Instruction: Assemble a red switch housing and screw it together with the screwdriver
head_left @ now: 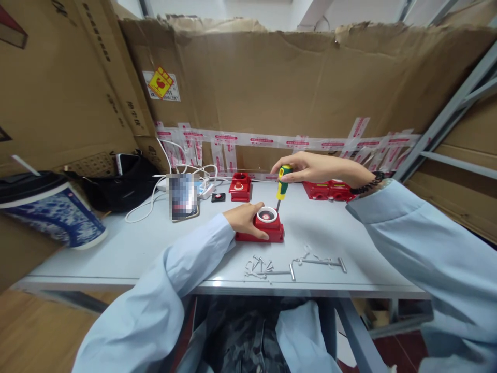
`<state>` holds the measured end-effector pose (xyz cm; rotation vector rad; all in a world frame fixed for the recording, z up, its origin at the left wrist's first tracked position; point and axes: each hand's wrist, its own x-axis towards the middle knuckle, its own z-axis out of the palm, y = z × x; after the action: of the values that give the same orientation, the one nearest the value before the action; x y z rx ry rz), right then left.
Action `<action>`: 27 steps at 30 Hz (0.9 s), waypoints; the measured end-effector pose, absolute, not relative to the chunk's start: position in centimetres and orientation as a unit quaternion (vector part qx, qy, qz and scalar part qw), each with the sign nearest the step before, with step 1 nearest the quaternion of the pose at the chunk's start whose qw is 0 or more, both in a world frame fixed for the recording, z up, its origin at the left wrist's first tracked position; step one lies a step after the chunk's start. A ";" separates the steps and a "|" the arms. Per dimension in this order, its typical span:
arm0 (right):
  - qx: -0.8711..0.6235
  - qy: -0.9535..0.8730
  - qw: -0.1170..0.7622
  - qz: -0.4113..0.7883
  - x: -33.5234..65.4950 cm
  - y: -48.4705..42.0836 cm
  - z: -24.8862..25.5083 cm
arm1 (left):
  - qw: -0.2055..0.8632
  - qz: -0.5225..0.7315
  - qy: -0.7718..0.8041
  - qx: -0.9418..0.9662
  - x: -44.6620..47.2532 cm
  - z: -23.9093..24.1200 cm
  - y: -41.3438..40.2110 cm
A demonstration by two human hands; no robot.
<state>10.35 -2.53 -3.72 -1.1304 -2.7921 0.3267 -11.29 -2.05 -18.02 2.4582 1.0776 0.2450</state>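
Left hand (244,217) wraps around the red box (261,230) mid-table (116,254), fingers curled against its left side, steadying it. Right hand (306,168) pinches the top of the yellow-green screwdriver (282,185), standing upright, tip down at the box's right rim. Loose screws (259,265) lie just in front; more red boxes (240,187) sit behind. The box carries a white ring with a red centre on top

Left hand (245,217) palm down, fingers curled against left side of red box (264,228). Right hand (306,168) raised above box's right rear corner, fingers closed, wrist bent. Both forearms sleeved, angled inward toward box.
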 end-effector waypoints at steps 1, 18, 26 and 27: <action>-0.378 -0.917 0.067 0.107 10.1 -2.7 -3.7 | 0.222 0.089 0.390 0.889 -11.3 -18.0 -2.1; -0.594 -0.753 0.160 -0.233 5.4 -3.1 -7.5 | 0.216 0.074 0.403 0.886 -11.1 -17.6 -2.3; -0.417 -0.890 0.150 0.103 8.8 -3.1 -6.0 | 0.200 0.085 0.399 0.891 -11.1 -18.0 -2.1; -0.393 -0.896 0.160 0.132 9.2 -3.0 -6.0 | 0.200 0.085 0.400 0.890 -11.1 -18.0 -2.1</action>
<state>9.22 -3.04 -6.00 -1.1221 -2.5594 0.3783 -11.10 -2.08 -18.01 2.4877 1.1186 0.2385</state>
